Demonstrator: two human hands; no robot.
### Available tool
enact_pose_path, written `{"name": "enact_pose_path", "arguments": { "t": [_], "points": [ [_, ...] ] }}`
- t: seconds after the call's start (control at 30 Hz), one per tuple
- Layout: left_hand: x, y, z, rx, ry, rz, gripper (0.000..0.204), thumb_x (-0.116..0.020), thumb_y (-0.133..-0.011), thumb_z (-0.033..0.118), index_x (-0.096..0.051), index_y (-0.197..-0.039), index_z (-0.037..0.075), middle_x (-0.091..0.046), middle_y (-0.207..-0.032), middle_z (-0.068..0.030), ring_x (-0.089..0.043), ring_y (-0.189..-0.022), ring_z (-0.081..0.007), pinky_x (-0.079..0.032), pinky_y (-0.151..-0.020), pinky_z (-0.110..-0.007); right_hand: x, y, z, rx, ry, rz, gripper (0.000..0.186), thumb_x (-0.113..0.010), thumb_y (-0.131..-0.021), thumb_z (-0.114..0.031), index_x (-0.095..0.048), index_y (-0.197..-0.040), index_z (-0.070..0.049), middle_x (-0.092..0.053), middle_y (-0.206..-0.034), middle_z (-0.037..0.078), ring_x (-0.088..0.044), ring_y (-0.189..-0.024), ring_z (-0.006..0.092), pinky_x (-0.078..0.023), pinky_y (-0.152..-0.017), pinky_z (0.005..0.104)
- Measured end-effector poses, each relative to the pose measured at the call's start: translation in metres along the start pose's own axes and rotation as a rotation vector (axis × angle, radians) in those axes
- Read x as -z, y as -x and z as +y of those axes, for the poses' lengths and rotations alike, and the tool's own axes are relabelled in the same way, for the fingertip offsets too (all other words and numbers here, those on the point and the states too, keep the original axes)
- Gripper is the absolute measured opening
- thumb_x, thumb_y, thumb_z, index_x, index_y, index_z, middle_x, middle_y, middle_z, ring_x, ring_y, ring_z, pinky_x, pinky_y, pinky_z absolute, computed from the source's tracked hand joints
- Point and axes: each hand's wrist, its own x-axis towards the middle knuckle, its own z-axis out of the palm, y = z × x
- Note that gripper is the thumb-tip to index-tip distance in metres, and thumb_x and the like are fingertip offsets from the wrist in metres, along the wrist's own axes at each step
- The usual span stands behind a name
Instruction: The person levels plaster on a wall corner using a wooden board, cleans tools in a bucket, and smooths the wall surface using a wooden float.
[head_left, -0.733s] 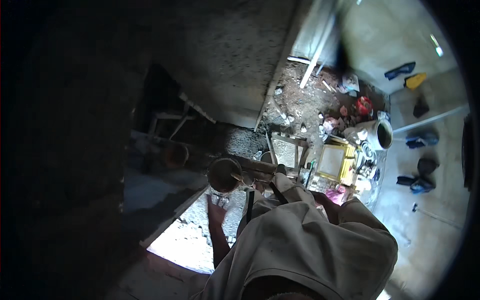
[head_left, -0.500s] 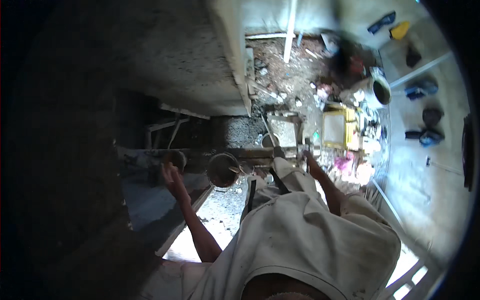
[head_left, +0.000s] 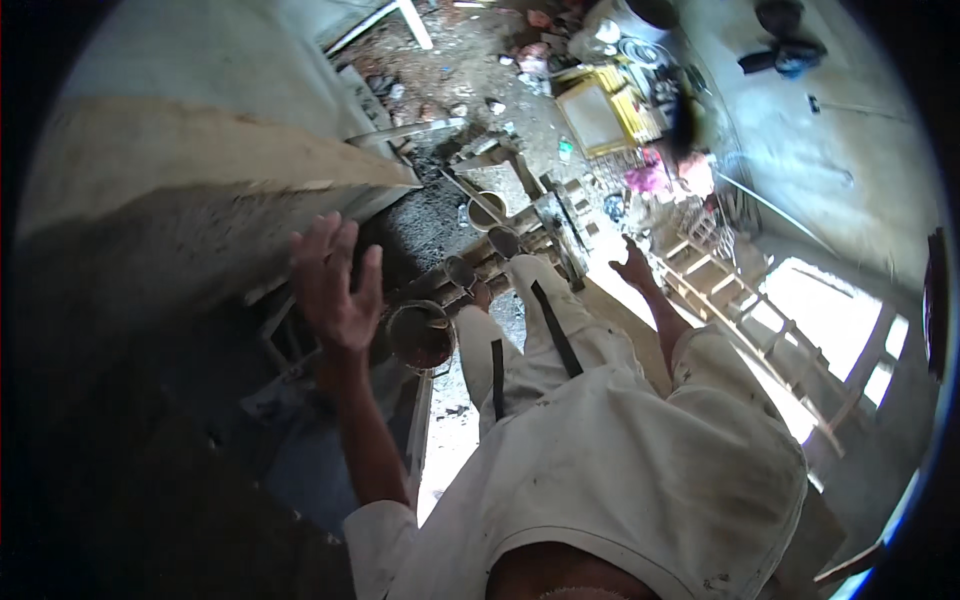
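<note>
My left hand is raised with its fingers apart and nothing held, near a plastered ledge. Below and right of it, a round bucket with a handled tool inside sits beside my feet, which are on rough wooden planks. My right hand is held out at my right with its fingers apart and empty, over a brightly lit area. A second pale bucket and a wooden frame are just beyond my feet.
A wooden ladder lies at right near a bright opening. Rubble, a yellow frame stack, a large drum and pink bags lie at the top. Footwear hangs on the right wall.
The view has swung, bringing the ladder into sight. My left hand has risen from beside the bucket to above and left of it. My right hand has moved outward from the planks, fingers apart.
</note>
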Motion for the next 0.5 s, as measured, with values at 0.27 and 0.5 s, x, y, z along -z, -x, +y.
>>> {"name": "enact_pose_path", "arguments": {
  "t": [0.27,0.5],
  "points": [
    [-0.084,-0.079,-0.115,-0.389,-0.485,-0.204,0.037,-0.063,-0.088,0.025,-0.055,-0.122,0.016,-0.055,-0.123,-0.007,-0.051,-0.117,-0.0263,-0.034,-0.104,-0.05,-0.093,-0.013,0.092,-0.305,0.212,-0.273,0.082,-0.074,-0.071,-0.022,-0.03,-0.14,-0.015,-0.048,-0.129,0.021,-0.049,-0.118,0.0363,-0.044,-0.096,0.045],
    [-0.129,-0.064,-0.193,-0.196,-1.365,-0.474,0.042,-0.053,-0.092,0.042,-0.054,-0.127,0.02,-0.057,-0.123,-0.0073,-0.052,-0.117,-0.0256,-0.035,-0.103,-0.047,-0.196,-0.093,0.15,-0.485,0.305,-0.359,0.082,-0.07,-0.069,-0.009,-0.03,-0.141,-0.018,-0.047,-0.13,0.018,-0.051,-0.116,0.0362,-0.048,-0.091,0.044]
  ]
}}
